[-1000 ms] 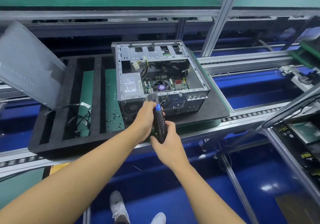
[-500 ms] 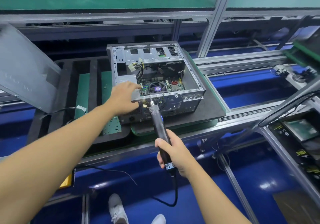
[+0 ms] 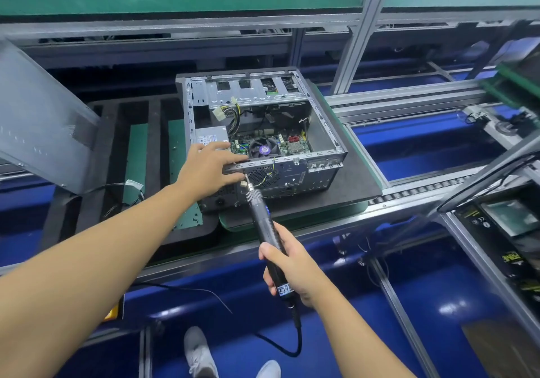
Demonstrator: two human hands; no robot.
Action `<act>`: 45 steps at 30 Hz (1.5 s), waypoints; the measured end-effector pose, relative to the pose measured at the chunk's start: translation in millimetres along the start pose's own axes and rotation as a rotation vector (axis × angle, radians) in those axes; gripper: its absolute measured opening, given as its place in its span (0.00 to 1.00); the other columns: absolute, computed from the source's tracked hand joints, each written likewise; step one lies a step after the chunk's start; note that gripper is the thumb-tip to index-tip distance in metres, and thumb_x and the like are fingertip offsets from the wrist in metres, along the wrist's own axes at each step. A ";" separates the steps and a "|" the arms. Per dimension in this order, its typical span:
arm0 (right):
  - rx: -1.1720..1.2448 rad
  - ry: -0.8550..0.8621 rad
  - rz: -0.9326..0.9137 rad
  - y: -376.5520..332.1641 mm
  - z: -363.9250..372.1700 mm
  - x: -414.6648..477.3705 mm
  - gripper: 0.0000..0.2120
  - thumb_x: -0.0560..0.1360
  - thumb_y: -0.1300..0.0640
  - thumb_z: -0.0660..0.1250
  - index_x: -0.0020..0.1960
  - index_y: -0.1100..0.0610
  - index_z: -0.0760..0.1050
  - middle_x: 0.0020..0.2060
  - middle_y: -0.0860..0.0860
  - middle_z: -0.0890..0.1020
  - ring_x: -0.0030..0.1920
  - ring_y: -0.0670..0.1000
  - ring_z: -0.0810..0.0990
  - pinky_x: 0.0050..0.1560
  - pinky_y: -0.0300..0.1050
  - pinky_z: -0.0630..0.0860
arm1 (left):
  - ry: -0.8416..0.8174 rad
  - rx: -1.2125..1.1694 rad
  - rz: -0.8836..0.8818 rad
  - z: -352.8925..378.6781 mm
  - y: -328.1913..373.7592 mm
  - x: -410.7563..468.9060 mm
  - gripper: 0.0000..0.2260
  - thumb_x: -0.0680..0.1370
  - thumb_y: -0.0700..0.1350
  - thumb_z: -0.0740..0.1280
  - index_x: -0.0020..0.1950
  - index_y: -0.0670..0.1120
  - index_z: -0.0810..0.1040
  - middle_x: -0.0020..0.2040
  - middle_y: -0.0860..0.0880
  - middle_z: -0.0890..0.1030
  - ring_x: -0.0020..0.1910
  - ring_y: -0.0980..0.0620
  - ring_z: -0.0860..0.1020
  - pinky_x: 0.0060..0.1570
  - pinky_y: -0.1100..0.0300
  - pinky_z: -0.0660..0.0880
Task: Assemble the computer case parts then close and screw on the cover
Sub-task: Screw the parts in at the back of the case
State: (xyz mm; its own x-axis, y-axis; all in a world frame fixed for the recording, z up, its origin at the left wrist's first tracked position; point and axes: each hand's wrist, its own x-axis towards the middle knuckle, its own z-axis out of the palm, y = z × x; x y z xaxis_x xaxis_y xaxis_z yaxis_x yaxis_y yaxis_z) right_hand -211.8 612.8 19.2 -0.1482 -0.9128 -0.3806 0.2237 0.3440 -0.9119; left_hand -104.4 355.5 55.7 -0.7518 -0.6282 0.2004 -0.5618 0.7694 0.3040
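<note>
The computer case sits on a mat on the conveyor. A foam tray lies to its left, with a cover panel leaning at the tray's left edge. Inside the case, the drive cage lines the far wall, the power supply fills the near-left corner, and the CPU fan lies right of it. The left hand rests on that corner. The right hand holds an electric screwdriver, its tip at the case's near wall.

Print on the power supply and screwdriver is unreadable.
</note>
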 end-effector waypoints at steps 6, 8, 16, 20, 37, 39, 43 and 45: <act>-0.018 0.002 0.030 -1.0 -3.0 1.8 0.23 0.78 0.49 0.69 0.71 0.41 0.69 0.44 0.50 0.78 0.31 0.55 0.75 0.30 0.45 0.75 | 0.044 -0.028 -0.010 0.2 -0.3 1.4 0.20 0.74 0.59 0.73 0.65 0.61 0.79 0.62 0.50 0.81 0.69 0.54 0.67 0.62 0.53 0.59; -0.031 0.006 0.040 -2.7 -4.0 1.3 0.23 0.78 0.49 0.69 0.72 0.41 0.69 0.44 0.49 0.79 0.32 0.55 0.75 0.30 0.45 0.75 | 0.038 -0.017 0.003 -0.2 -1.3 1.9 0.20 0.74 0.58 0.72 0.65 0.61 0.79 0.61 0.52 0.81 0.70 0.54 0.67 0.62 0.51 0.60; -0.085 0.024 0.039 -5.2 -2.9 -0.3 0.25 0.78 0.48 0.69 0.73 0.36 0.67 0.42 0.43 0.82 0.32 0.53 0.76 0.30 0.45 0.76 | 0.031 -0.007 0.001 0.9 -4.1 4.3 0.17 0.75 0.57 0.71 0.64 0.62 0.79 0.63 0.54 0.81 0.71 0.57 0.67 0.62 0.50 0.61; -0.131 0.031 0.025 -6.2 -1.3 -0.6 0.25 0.77 0.46 0.69 0.70 0.31 0.67 0.42 0.41 0.82 0.33 0.53 0.77 0.32 0.46 0.77 | 0.063 0.007 0.005 3.1 -3.3 3.9 0.16 0.75 0.57 0.71 0.63 0.62 0.80 0.60 0.53 0.82 0.70 0.56 0.68 0.59 0.51 0.62; -0.866 0.262 -0.087 -16.9 26.2 -7.3 0.40 0.82 0.42 0.62 0.84 0.45 0.41 0.70 0.48 0.72 0.66 0.55 0.74 0.62 0.52 0.74 | 0.083 0.034 -0.045 8.0 -1.3 3.7 0.17 0.72 0.59 0.70 0.61 0.65 0.80 0.61 0.53 0.81 0.69 0.59 0.68 0.61 0.51 0.62; -0.832 0.275 -0.068 -17.0 27.6 -5.0 0.40 0.82 0.42 0.63 0.84 0.43 0.42 0.69 0.48 0.73 0.64 0.55 0.76 0.60 0.51 0.75 | 0.073 0.035 -0.049 7.5 -2.2 3.8 0.17 0.72 0.59 0.70 0.61 0.66 0.80 0.64 0.52 0.79 0.69 0.59 0.68 0.61 0.51 0.62; -0.562 0.219 0.024 -18.6 22.7 -5.2 0.37 0.77 0.41 0.65 0.80 0.31 0.48 0.54 0.47 0.81 0.38 0.49 0.80 0.35 0.46 0.82 | 0.053 0.023 -0.054 6.1 -2.9 3.9 0.17 0.73 0.59 0.70 0.61 0.66 0.79 0.65 0.51 0.78 0.70 0.58 0.67 0.63 0.51 0.61; -0.463 0.195 0.037 -20.0 19.5 -5.8 0.36 0.74 0.41 0.65 0.75 0.24 0.51 0.44 0.46 0.82 0.29 0.48 0.78 0.31 0.49 0.82 | 0.039 0.031 -0.056 5.1 -3.3 4.2 0.17 0.73 0.60 0.70 0.62 0.66 0.79 0.67 0.51 0.77 0.70 0.58 0.67 0.63 0.50 0.61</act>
State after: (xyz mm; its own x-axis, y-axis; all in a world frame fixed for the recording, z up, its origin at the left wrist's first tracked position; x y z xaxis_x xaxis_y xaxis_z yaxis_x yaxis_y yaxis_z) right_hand -196.7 606.9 42.6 -0.3353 -0.8553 -0.3951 -0.2121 0.4771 -0.8529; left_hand -107.4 350.9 50.8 -0.7048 -0.6743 0.2204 -0.6138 0.7354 0.2872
